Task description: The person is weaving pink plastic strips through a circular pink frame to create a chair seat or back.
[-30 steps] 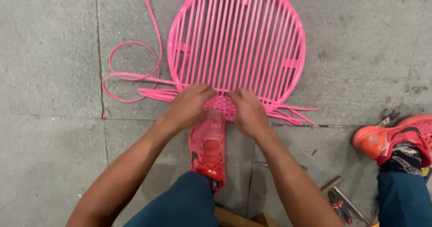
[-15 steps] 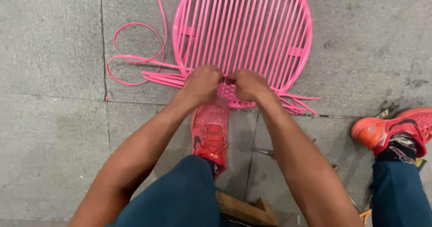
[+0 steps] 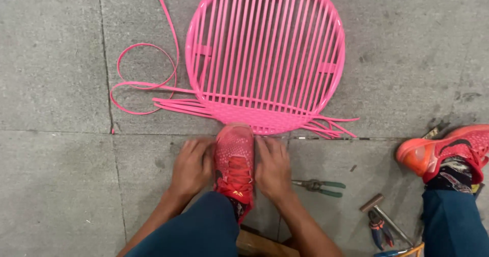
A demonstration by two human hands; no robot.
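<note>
Head view, the only view on my feed. I record a round pink frame [image 3: 265, 58] lying flat on the grey concrete floor [image 3: 51, 185], in the far centre of the scene. It is a thin hoop strung with many straight parallel strips, glossy and flat like plastic cane. The strips run near to far, leaning slightly rightward at the far end. Across the near edge a dense woven band fills the hoop from left to right. Loose strip ends [image 3: 331, 127] fan out to the right of that band. To the left, a long pink strip [image 3: 145, 78] curls in an open loop on the floor and trails off far past the frame's left side.

A red mesh shoe [image 3: 234, 165] points far, its toe resting on the near rim of the frame. My left hand [image 3: 192, 166] lies on the floor touching the shoe's left side, fingers spread flat and holding nothing. My right hand [image 3: 273, 166] lies likewise against its right side, open and empty.

Green-handled pliers [image 3: 318, 186] lie just right of the right hand. A hammer [image 3: 384, 216] and a second shoe [image 3: 448, 152] lie further right.
</note>
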